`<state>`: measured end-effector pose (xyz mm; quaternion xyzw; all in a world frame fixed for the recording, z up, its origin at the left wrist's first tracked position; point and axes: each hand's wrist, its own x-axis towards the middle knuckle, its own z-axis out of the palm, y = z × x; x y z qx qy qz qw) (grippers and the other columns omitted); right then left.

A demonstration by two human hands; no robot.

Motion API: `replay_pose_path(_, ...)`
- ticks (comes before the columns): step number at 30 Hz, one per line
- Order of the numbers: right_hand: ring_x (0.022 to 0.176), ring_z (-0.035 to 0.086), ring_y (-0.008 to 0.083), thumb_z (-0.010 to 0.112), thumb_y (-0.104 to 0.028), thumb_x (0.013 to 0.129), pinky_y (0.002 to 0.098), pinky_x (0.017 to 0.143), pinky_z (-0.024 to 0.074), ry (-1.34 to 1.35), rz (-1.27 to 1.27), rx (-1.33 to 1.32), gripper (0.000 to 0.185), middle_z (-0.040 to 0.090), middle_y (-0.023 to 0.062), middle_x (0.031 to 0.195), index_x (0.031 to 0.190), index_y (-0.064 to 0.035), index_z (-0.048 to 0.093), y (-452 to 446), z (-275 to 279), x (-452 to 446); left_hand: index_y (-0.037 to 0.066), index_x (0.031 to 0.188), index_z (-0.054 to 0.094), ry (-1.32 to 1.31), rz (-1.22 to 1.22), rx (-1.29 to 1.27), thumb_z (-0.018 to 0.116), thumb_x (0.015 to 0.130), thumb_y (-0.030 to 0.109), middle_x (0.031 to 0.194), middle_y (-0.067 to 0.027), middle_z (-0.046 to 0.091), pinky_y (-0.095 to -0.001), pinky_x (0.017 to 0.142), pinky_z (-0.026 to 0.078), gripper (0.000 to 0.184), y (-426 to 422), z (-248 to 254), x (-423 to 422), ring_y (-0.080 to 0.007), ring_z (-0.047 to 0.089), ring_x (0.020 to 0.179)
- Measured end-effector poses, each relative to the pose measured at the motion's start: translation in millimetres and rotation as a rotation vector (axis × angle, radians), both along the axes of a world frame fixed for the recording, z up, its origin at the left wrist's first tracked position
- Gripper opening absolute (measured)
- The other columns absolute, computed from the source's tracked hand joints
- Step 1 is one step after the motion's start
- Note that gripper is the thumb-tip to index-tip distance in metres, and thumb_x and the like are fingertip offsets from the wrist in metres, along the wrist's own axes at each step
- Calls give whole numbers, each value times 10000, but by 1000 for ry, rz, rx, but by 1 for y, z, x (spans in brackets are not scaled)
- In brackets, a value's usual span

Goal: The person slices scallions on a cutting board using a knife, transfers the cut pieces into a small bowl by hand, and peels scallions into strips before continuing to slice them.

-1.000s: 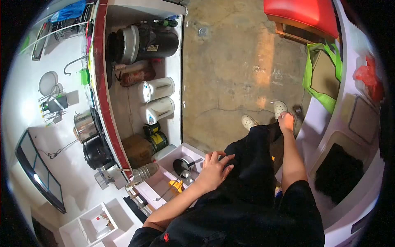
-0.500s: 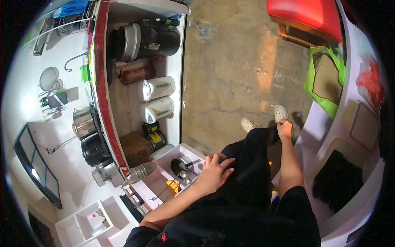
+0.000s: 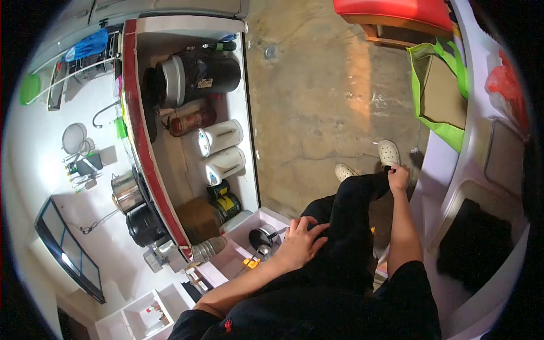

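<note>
My left hand (image 3: 300, 243) rests over my lap on the black trousers (image 3: 357, 221), its fingers apart and slightly curled, with nothing in it. Lower along the raised leg, my right hand (image 3: 398, 177) is closed on the trouser leg close to the ankle. Just beyond it shows a cream clog (image 3: 388, 153) with holes; the other clog (image 3: 344, 172) stands on the floor to its left. Beside my left hand is an open drawer or box (image 3: 235, 260) with a dark round pan (image 3: 263, 237) and a yellow item (image 3: 251, 263) in it.
On the left, a red-edged counter (image 3: 148, 164) has two white dispensers (image 3: 220, 137), a fire extinguisher (image 3: 192, 122) and a big black container (image 3: 212, 79) below it. A stacked clear cup column (image 3: 209, 249) juts out. To the right are a green bag (image 3: 415, 85) and red-topped stool (image 3: 396, 11).
The view has shifted, so the counter and drawer appear lower and slightly to the right. My left hand stays over my lap, and my right hand keeps its hold near the ankle.
</note>
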<state>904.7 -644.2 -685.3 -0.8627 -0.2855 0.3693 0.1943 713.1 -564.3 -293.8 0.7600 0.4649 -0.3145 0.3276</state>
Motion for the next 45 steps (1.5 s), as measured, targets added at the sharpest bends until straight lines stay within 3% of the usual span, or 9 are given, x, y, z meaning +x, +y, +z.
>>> replay_pose_path(5,926,631,392,715,-123,761,450,823,526,-52,-24,-49,127,654,186,942,877,-81,745,-2,-5,8,180,1309,597,-3,-16,4,653,928,254,1256,-143,490,-480,1018,419,392,13,-2,14,-371,443,1151)
replay_pose_path(8,930,612,399,714,-85,722,470,820,515,93,-79,-99,185,640,213,932,893,-16,715,6,-9,13,179,1310,594,0,-34,4,653,928,256,1251,-140,491,-484,1019,417,395,13,-6,14,-370,444,1149)
replay_pose_path(14,927,644,388,702,-182,792,462,804,524,-61,-3,-65,170,653,203,979,923,-77,731,13,-1,18,177,1299,599,-42,-112,13,639,925,277,1247,-129,474,-488,982,431,389,10,-15,13,-370,443,1129)
replay_pose_path(21,894,647,392,698,-159,777,470,808,515,73,-72,-109,149,652,201,954,893,-66,719,16,16,22,191,1327,580,-12,-224,60,637,934,256,1215,-139,514,-481,967,441,403,18,-4,35,-367,487,1100)
replay_pose_path(26,828,650,398,692,-160,765,482,791,507,-42,3,133,152,663,209,849,804,-13,698,-8,21,21,133,1329,566,-231,-316,-41,630,911,181,1111,-129,560,-431,903,478,426,69,50,123,-328,553,991)
replay_pose_path(29,788,640,408,664,-159,766,488,773,500,-132,111,53,148,666,206,830,744,-15,691,-27,13,21,114,1322,565,-501,-283,151,634,886,150,1103,-136,553,-423,888,481,443,96,96,168,-335,553,986)
replay_pose_path(33,795,631,372,634,-139,775,480,767,496,-168,59,-111,100,653,185,791,757,-70,705,-35,80,26,127,1321,568,-538,-285,188,639,876,148,1113,-142,537,-432,890,477,452,92,126,153,-346,533,1018)
replay_pose_path(37,932,640,339,678,-170,741,431,855,527,-135,58,-323,104,683,133,987,797,-111,743,-39,127,26,146,1333,569,-423,-383,93,627,902,187,1160,-138,523,-451,915,471,437,62,140,96,-351,504,1076)
replay_pose_path(45,930,680,359,679,-180,722,439,883,543,-196,187,-190,206,706,172,962,904,-127,760,-15,227,12,164,1346,560,-551,-309,137,626,915,227,1178,-130,526,-463,927,466,440,62,204,14,-351,494,1090)
